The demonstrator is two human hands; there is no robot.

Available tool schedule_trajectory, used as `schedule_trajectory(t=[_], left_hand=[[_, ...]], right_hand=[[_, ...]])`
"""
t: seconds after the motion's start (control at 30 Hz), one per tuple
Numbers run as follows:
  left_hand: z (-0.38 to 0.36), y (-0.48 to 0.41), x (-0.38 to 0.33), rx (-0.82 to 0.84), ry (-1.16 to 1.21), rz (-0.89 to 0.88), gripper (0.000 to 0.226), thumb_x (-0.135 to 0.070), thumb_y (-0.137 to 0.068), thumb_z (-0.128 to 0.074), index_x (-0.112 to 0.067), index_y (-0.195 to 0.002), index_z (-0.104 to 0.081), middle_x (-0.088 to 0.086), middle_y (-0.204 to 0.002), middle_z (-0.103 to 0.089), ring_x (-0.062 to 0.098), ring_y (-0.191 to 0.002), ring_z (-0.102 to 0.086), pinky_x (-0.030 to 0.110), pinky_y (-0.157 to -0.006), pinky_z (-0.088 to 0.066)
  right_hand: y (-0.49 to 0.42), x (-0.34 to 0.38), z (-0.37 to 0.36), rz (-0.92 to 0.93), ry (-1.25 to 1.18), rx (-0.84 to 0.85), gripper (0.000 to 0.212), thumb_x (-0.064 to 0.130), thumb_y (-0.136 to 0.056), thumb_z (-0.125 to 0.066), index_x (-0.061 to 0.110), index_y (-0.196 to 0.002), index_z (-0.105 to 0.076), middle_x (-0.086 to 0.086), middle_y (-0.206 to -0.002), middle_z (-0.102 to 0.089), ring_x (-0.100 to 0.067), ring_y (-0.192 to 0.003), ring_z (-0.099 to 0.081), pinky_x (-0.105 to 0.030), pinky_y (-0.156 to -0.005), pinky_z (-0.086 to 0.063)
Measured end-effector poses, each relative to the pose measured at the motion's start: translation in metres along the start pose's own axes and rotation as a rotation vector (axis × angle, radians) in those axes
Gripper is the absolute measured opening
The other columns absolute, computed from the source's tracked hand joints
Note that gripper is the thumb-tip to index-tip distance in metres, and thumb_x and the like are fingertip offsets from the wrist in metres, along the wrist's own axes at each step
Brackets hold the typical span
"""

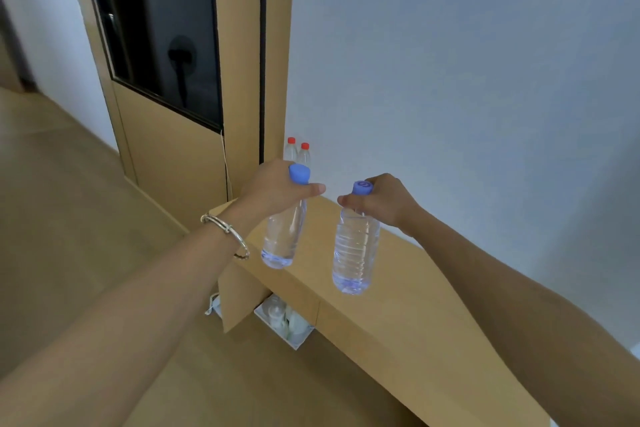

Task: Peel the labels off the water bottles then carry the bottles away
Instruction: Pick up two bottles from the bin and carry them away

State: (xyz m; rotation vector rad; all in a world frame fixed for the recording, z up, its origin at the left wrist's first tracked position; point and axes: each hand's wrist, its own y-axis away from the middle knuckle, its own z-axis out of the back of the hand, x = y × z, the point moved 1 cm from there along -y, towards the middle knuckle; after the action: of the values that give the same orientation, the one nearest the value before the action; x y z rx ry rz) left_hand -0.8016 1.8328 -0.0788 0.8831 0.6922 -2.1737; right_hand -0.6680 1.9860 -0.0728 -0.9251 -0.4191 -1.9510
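Label-free bottles, one in each hand, over the wood surface

Left hand (277,184) has its fingers curled round the neck of a smooth clear blue-capped plastic bottle (284,236), and right hand (384,199) grips a ribbed clear blue-capped bottle (355,253) likewise. Both hang above the long light-wood surface (408,298). Two red-capped clear bottles (298,153) stand at its far end.

Soft, even daylight; source perhaps off right. Faint shadows, slight overall softness, wide-angle bending at edges.
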Motion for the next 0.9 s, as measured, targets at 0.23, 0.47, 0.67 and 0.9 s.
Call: schedule_trajectory(t=[0.23,0.47,0.67,0.9], left_hand=[[-0.021,-0.092,0.021,0.031,-0.086,0.057,0.049,-0.057,-0.071,-0.074,-0.012,-0.088,-0.066,-0.002,-0.073,-0.058,0.014,-0.064,-0.053,0.024,-0.053,-0.038],[-0.057,-0.203,0.027,0.064,-0.102,0.079,0.046,-0.055,-0.074,-0.074,-0.011,-0.077,-0.062,-0.003,-0.068,-0.053,0.012,-0.063,-0.048,0.022,-0.052,-0.033],[-0.089,-0.292,0.048,0.1,-0.053,0.131,0.046,-0.052,-0.072,-0.076,-0.014,-0.077,-0.051,0.001,-0.071,-0.049,0.017,-0.067,-0.048,0.027,-0.06,-0.037],[-0.124,-0.389,0.091,0.23,0.018,0.085,0.063,-0.061,-0.054,-0.078,-0.005,-0.077,-0.058,0.003,-0.072,-0.053,0.02,-0.069,-0.051,0.032,-0.064,-0.041]], right_hand=[[-0.113,-0.034,-0.003,0.017,0.013,0.003,0.041,0.03,-0.074,-0.075,0.01,-0.064,-0.041,-0.006,-0.064,-0.036,-0.019,-0.06,-0.033,-0.027,-0.053,-0.028],[-0.246,-0.066,0.019,0.034,0.105,-0.031,0.056,0.036,-0.075,-0.075,0.018,-0.056,-0.025,0.002,-0.058,-0.028,-0.016,-0.053,-0.028,-0.028,-0.052,-0.025],[-0.325,-0.101,0.023,-0.013,0.15,-0.034,0.052,0.041,-0.076,-0.074,0.015,-0.058,-0.032,0.001,-0.06,-0.035,-0.015,-0.054,-0.034,-0.027,-0.052,-0.028],[-0.399,-0.14,-0.002,-0.106,0.17,-0.028,0.053,0.039,-0.077,-0.073,0.015,-0.058,-0.03,0.002,-0.059,-0.033,-0.013,-0.053,-0.031,-0.023,-0.05,-0.027]])
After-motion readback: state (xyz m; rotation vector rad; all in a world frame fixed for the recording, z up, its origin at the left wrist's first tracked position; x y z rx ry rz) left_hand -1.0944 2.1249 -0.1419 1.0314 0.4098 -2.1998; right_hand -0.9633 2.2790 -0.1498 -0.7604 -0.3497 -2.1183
